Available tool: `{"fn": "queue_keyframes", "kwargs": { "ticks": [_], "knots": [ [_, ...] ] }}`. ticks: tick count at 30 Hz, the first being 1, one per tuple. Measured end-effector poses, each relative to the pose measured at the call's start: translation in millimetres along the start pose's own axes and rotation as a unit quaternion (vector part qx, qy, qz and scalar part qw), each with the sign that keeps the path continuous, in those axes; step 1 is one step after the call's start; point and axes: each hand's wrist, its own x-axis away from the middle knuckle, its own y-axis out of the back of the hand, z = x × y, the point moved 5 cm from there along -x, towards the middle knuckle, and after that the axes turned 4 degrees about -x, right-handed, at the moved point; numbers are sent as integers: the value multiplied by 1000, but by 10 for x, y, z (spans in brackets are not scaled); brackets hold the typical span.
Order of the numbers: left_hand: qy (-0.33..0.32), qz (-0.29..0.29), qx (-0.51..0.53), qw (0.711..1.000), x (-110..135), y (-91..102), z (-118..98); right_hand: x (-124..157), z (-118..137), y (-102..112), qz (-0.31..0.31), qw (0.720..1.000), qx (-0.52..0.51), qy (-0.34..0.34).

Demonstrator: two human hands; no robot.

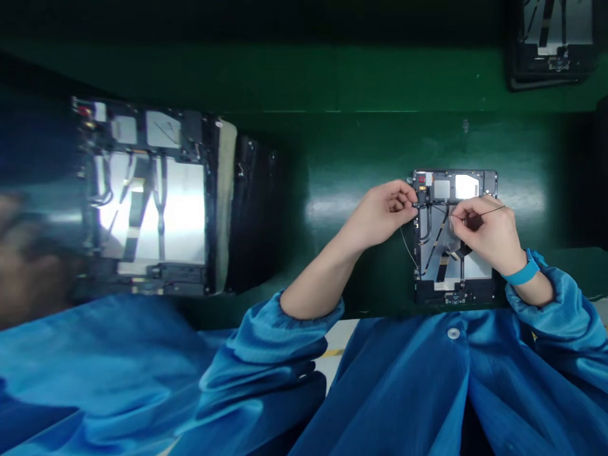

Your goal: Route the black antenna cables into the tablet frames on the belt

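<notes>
An opened tablet chassis [455, 237] lies on the green conveyor belt [361, 158] in front of me, its silver inner plate, flat cables and small boards exposed. My left hand [382, 212] pinches at the chassis's upper left edge, where a thin wire hangs down. My right hand [489, 231] is closed over the plate's right half, pinching a thin black wire [491, 211] that runs across the top. A blue wrist strap [522, 273] sits on my right wrist.
A larger-looking open chassis [152, 196] lies on the belt to the left, beside a dark tray. Another chassis [553, 38] sits at the far top right. A blurred blue sleeve fills the left edge. My blue coat covers the bottom.
</notes>
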Motion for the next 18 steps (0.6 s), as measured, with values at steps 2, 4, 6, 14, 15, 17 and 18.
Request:
{"fn": "queue_keyframes", "kwargs": {
  "ticks": [2, 4, 6, 14, 15, 17, 18],
  "knots": [
    [12, -9, -2, 1000, -4, -1, -17, -2, -6, 6, 3, 1000, -5, 5],
    [19, -5, -26, 999, -17, 9, -49, -5, -17, 10, 10, 1000, -10, 8],
    [21, 5, -57, 998, -36, 26, -83, -7, -33, 11, 17, 1000, -17, 8],
    [23, -33, -37, 999, -5, -3, -23, 1, -49, -8, 12, 999, -28, 43],
    [22, -45, -46, 998, 12, -6, -22, -1, -49, -13, 14, 998, -27, 46],
    [16, -62, -89, 994, 37, 2, -54, -6, -57, -19, 19, 998, -25, 46],
    [9, -64, -121, 991, 39, 11, -88, -10, -63, -21, 22, 998, -23, 45]
  ]
}}
